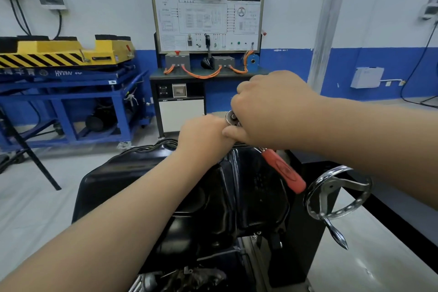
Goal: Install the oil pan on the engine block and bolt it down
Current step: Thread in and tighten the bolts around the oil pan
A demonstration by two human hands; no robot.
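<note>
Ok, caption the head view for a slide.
Right hand grips a red-handled ratchet at the far edge of the black oil pan, left hand beside the ratchet head, chrome handwheel nearby.

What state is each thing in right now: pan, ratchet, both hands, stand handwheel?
oil pan, seated on the engine block, sump up.
ratchet, head raised over the pan's far edge, red handle pointing back toward the camera.
right hand, gripping the ratchet near its head.
left hand, curled beside the ratchet head; what it holds is hidden.
handwheel, untouched.
</note>
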